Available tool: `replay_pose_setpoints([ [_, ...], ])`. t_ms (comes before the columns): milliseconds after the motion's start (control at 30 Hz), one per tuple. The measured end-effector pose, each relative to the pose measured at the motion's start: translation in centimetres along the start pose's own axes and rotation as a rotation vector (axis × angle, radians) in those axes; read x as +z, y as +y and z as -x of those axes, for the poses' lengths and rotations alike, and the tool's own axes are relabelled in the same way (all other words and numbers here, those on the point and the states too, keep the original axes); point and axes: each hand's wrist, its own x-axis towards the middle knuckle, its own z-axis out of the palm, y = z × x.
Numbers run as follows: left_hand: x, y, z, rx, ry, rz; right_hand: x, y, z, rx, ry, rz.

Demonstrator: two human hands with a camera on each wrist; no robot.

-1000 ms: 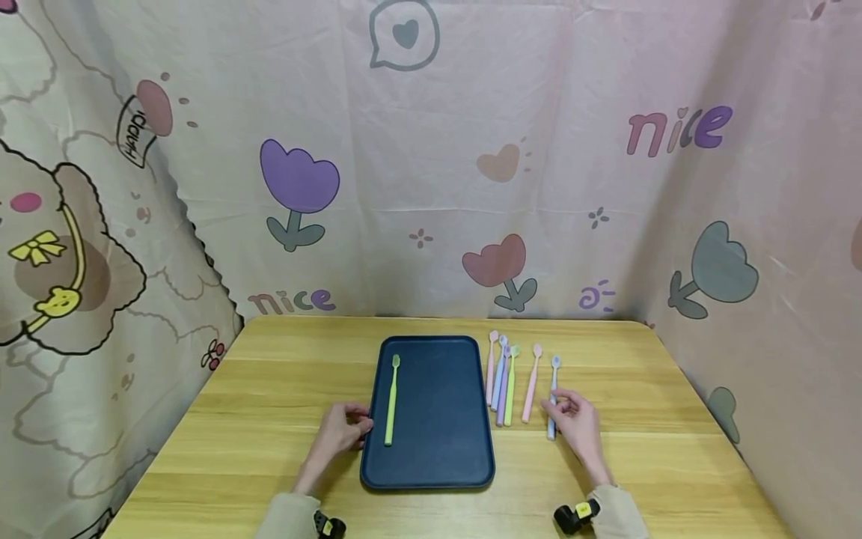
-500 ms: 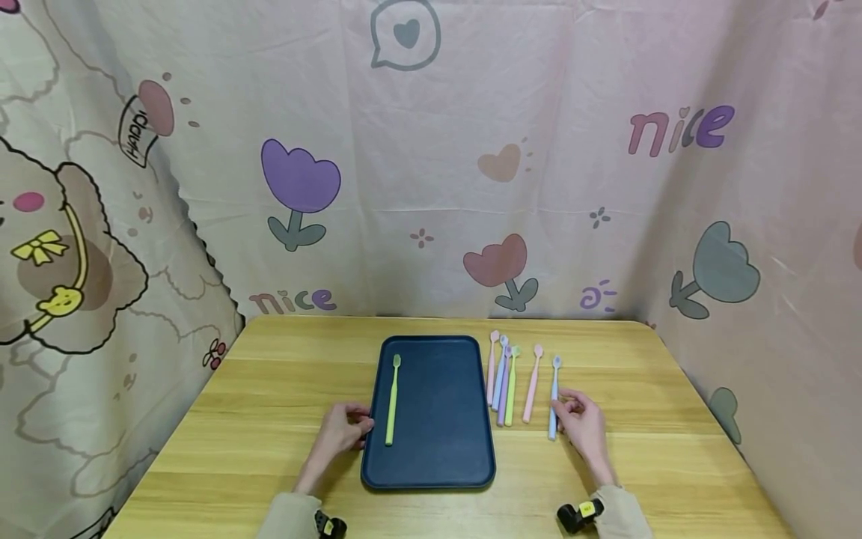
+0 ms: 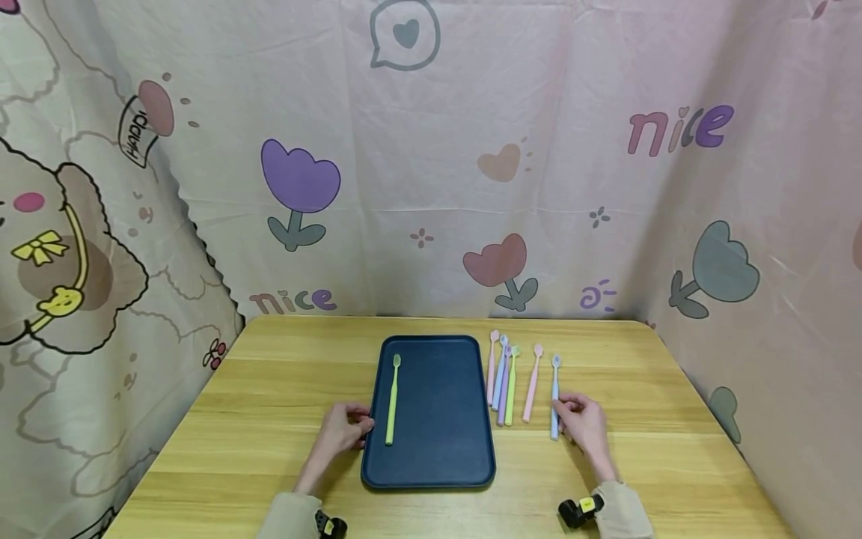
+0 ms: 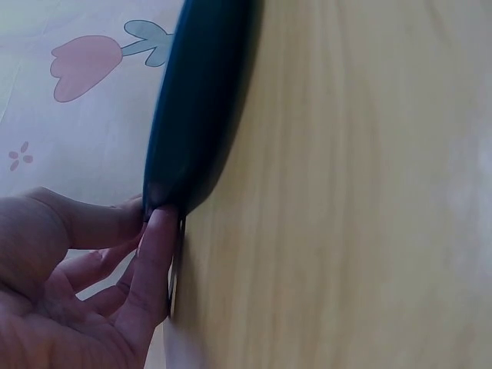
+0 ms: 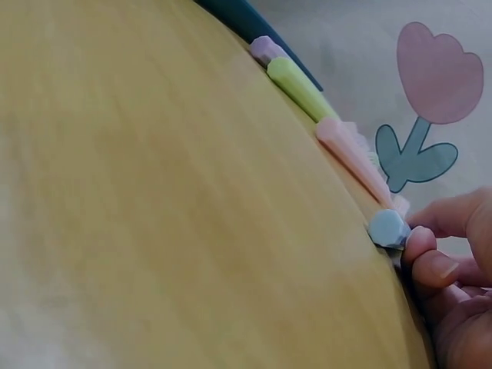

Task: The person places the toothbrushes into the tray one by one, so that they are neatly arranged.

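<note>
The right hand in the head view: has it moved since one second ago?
Yes, slightly to the right: the right hand is now a little farther from the dark blue tray, whose place looks the same.

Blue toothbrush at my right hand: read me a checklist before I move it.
1. Right hand at the blue toothbrush: ok, fingertips meet its handle.
2. Grip secure around the handle: cannot tell, the far side is hidden.
3. Separated from the nearest pink toothbrush: ok, a gap shows.
4. Tray steadied: ok, the left hand holds its left edge.
5. Green toothbrush on the tray off to one side: ok, it lies left.
6. Toothbrushes beside the tray spread apart: not ok, four are bunched.
</note>
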Motion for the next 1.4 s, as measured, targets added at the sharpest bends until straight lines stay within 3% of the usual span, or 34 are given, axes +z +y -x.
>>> replay_pose_setpoints([
  [400, 0.06, -0.07, -0.04, -0.007, 0.003, 0.002, -0.11, -0.2, -0.18, 0.005, -0.008, 0.02],
  [933, 0.06, -0.1, -0.01, 0.001, 0.005, -0.001, 0.27, -0.24, -0.32, -0.008, 0.034, 0.132],
  [1400, 0.03, -0.08, -0.03, -0.011, -0.006, -0.001, 0.33, -0.19, -0.19, -0.027, 0.062, 0.132],
])
